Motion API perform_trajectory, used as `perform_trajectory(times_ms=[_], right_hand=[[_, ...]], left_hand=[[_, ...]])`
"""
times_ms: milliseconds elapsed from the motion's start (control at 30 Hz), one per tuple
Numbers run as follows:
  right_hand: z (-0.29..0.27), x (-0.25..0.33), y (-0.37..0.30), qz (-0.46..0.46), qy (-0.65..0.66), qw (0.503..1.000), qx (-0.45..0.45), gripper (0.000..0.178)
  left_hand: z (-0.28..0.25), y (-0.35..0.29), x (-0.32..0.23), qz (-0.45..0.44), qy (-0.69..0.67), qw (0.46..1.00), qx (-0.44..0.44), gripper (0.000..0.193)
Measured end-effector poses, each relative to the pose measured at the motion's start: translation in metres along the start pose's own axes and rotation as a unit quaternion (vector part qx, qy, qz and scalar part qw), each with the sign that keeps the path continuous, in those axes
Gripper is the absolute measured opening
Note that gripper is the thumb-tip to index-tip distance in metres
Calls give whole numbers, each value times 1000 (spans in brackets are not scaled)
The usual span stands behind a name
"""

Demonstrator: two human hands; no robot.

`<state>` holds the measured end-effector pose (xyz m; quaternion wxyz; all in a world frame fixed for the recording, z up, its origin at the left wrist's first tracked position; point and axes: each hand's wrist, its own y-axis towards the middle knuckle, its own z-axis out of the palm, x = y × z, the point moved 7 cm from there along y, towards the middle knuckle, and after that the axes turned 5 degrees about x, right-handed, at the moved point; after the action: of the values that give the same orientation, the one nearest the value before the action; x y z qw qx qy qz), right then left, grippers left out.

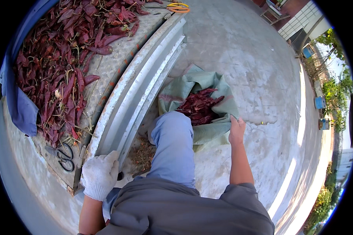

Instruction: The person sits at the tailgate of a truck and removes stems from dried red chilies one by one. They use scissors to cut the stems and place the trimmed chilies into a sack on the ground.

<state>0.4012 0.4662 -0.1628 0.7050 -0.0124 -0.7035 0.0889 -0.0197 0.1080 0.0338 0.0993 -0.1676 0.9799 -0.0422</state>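
A green woven sack point(214, 135) stands on the ground with its mouth spread and dried red chilies point(202, 105) inside. My bare right hand point(236, 130) pinches the sack's rim at its right side. My bent leg point(172, 145) in pale blue trousers reaches to the near side of the sack's mouth and hides part of it. My left hand point(101, 175), in a white knitted glove, curls over the near end of the metal side panel point(133, 94) of a flat bed. A large heap of dried red chilies point(62, 70) covers that bed to my left.
Black-handled scissors point(66, 158) lie at the bed's near corner. A blue cloth point(22, 111) edges the heap. A yellow-orange cord loop point(178, 7) rests at the bed's far end. Plant scraps point(142, 154) litter the ground beside my leg. Blue planters point(320, 102) stand far right.
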Motion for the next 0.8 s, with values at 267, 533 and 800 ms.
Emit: perform_trajectory(times_ms=[267, 533, 800], right_hand=[[-135, -44, -90, 100, 139, 953, -252, 25], [-210, -113, -115, 269, -372, 865, -204, 33], [78, -75, -44, -91, -616, 768, 150, 51]], left_hand=[[-9, 0, -3, 37, -47, 997, -39, 12], [-6, -2, -1, 69, -58, 994, -58, 17], [-10, 4, 0, 58, -70, 996, -20, 23]])
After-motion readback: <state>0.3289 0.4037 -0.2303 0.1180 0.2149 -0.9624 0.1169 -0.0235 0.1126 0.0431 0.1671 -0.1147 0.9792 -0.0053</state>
